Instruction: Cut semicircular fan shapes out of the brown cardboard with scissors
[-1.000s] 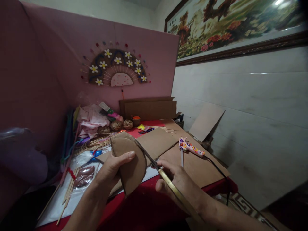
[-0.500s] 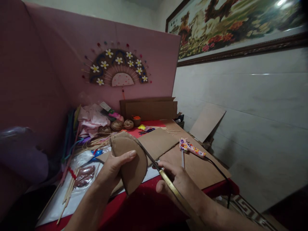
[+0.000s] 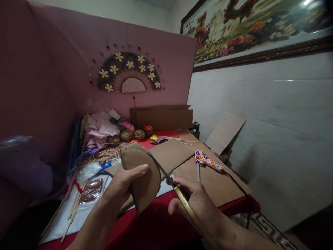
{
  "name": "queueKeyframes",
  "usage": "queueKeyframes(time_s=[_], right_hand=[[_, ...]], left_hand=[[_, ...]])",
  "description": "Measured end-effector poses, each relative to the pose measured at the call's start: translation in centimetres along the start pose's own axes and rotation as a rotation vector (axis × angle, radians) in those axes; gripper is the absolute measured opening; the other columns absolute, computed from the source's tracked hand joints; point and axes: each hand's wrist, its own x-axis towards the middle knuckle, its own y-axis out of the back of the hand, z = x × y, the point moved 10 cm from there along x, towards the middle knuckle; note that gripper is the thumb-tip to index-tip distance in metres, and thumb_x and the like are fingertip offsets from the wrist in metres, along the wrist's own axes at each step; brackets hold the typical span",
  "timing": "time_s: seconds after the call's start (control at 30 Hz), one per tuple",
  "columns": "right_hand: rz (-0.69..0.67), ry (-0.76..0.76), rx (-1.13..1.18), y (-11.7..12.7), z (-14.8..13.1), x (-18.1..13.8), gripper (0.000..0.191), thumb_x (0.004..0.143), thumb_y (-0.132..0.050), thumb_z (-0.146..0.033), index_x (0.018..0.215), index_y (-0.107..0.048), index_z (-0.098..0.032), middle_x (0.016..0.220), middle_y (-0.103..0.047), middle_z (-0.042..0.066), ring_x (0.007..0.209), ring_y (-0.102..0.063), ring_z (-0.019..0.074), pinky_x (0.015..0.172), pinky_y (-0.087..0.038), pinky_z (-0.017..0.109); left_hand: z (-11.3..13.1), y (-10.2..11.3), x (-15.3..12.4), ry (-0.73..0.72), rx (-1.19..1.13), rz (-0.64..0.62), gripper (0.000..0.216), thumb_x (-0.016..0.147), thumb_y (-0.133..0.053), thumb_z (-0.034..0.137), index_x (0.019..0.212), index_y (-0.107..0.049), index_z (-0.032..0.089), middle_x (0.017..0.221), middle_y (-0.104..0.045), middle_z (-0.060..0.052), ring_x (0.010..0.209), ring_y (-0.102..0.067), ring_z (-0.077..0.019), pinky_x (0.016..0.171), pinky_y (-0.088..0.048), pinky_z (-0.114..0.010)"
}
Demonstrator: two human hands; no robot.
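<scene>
Left hand [image 3: 122, 185]: closed on a rounded brown cardboard piece [image 3: 142, 178], thumb laid across its face, held upright above the red table edge [image 3: 156, 222]. Right hand [image 3: 197, 203]: fingers wrapped around long brass-handled scissors [image 3: 179, 194], whose dark blades run along the cardboard's curved right edge, touching it. Just beyond the right hand: flat brown cardboard sheet [image 3: 215, 182] bearing a white glue gun with coloured dots [image 3: 208, 160].

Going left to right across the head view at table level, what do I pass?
Bundle of sticks → left hand → cardboard piece → scissors → right hand → glue gun → cardboard sheet leaning on the wall.
</scene>
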Motion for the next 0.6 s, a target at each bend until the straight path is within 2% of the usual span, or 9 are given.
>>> queueKeyframes(time_s=[0.3,0.43,0.6], right_hand=[[0.015,-0.061,-0.044,0.4,0.7,-0.6,0.033,0.070,-0.074,-0.046,0.078,-0.063,-0.016,0.054,-0.051,-0.004,0.054,-0.032,0.0103,0.054,-0.030,0.025],[0.017,-0.073,-0.055,0.7,0.7,-0.7,0.033,0.069,-0.074,-0.046,0.072,-0.059,-0.017,0.050,-0.048,-0.005,0.052,-0.029,0.0094,0.051,-0.028,0.025],[-0.065,-0.090,0.099,0.6,1.0,-0.7,0.048,0.068,-0.072,-0.058,0.089,-0.056,-0.018,0.058,-0.050,-0.004,0.052,-0.034,0.0094,0.049,-0.026,0.023]], left_hand=[[-0.4,0.6,0.1,0.028,0.042,0.005,0.032,0.051,-0.084,0.025,0.078,-0.072,0.014,0.078,-0.075,-0.009,0.064,-0.067,-0.0216,0.058,-0.051,-0.027],[-0.7,0.5,0.1,0.056,0.048,-0.026,0.032,0.050,-0.084,0.026,0.078,-0.073,0.014,0.081,-0.075,-0.009,0.063,-0.067,-0.0207,0.059,-0.052,-0.028],[-1.1,0.1,-0.1,0.100,0.079,-0.066,0.030,0.051,-0.084,0.029,0.073,-0.073,0.013,0.083,-0.075,-0.010,0.062,-0.066,-0.0187,0.058,-0.052,-0.027]])
